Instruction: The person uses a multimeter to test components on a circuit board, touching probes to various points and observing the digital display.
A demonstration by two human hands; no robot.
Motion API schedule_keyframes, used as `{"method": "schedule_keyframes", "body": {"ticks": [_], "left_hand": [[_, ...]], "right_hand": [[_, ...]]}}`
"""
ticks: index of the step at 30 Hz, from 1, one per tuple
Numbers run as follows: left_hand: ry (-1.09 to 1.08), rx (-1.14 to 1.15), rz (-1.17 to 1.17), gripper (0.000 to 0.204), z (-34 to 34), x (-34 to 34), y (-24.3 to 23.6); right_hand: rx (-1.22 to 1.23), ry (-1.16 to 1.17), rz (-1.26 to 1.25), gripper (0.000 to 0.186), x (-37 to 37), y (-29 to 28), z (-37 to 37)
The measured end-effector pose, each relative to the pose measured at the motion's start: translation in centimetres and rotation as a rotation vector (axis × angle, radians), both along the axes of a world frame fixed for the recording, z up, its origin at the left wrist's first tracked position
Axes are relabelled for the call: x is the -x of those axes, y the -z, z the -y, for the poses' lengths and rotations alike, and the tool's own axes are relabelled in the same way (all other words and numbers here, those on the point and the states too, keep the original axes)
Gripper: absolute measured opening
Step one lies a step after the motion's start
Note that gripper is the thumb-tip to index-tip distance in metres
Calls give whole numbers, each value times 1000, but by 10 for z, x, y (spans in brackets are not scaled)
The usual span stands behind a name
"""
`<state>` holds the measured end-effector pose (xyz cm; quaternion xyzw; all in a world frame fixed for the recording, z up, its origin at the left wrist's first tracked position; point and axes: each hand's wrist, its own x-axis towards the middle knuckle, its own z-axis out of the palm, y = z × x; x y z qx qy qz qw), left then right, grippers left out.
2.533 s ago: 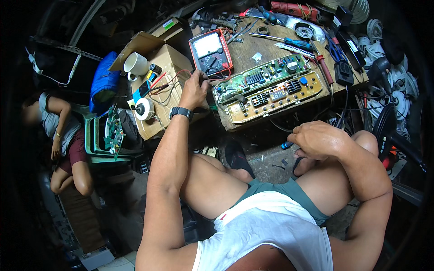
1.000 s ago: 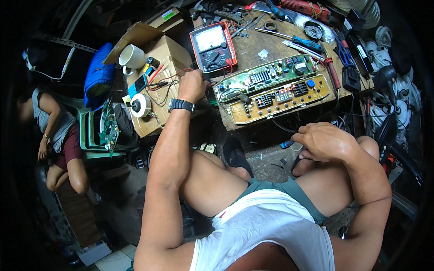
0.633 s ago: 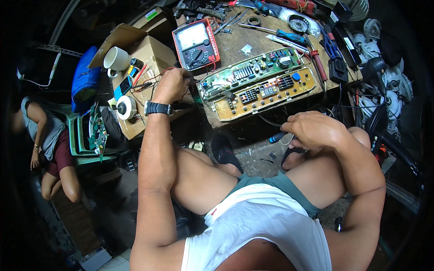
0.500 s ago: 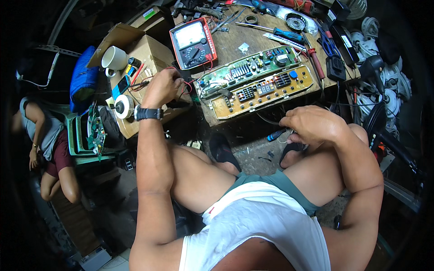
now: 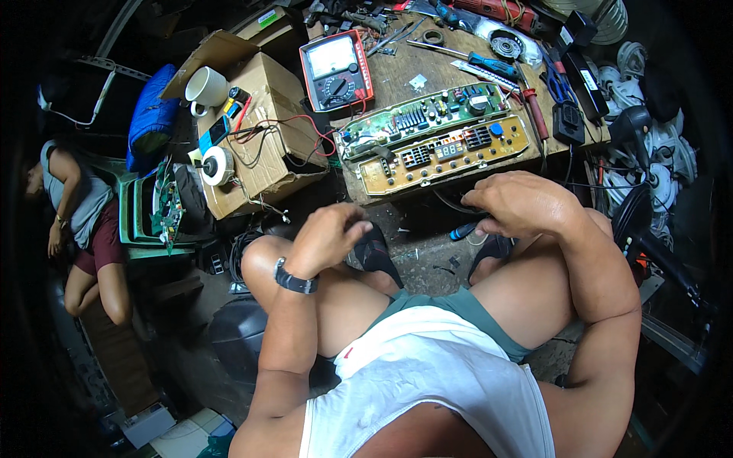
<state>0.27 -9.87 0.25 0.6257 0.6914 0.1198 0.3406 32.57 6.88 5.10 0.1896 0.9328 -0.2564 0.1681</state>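
Observation:
My left hand (image 5: 327,238) hovers over my left knee, its fingers loosely bent and apart, with nothing visible in them; a dark watch is on that wrist. My right hand (image 5: 523,204) hangs over my right knee, just below the bench edge, fingers relaxed and apart, seemingly empty. Closest to it is a blue-handled screwdriver (image 5: 463,231) on the floor. On the bench lie a green circuit board (image 5: 416,120) and, in front of it, a yellowish control board (image 5: 458,162) with a digit display. Behind and left stands a red-framed analog multimeter (image 5: 336,84); its red and black leads (image 5: 301,122) trail over a cardboard box.
The cardboard box (image 5: 294,91) at the left carries a white mug (image 5: 206,88) and a white round part (image 5: 217,164). A soldering iron (image 5: 534,114), a screwdriver (image 5: 492,62) and a black adapter (image 5: 567,120) lie at the bench's right. Another person (image 5: 84,206) sits far left.
My left hand has come away from the box and leads, moving down and right to over my left knee. The right hand has barely moved. The boards look unchanged.

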Motion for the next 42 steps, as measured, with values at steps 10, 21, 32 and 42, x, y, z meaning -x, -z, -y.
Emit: {"method": "schedule_keyframes", "body": {"ticks": [10, 21, 32, 42], "left_hand": [[83, -5, -104, 30, -7, -8, 20], [-26, -71, -121, 27, -9, -12, 25], [-110, -179, -115, 31, -4, -13, 38], [-169, -153, -94, 27, -13, -24, 38]], "right_hand": [[-23, -15, -75, 34, -12, -6, 23], [15, -39, 113, 53, -9, -5, 34], [67, -19, -32, 77, -6, 5, 36], [23, -38, -41, 80, -11, 9, 34]]}}
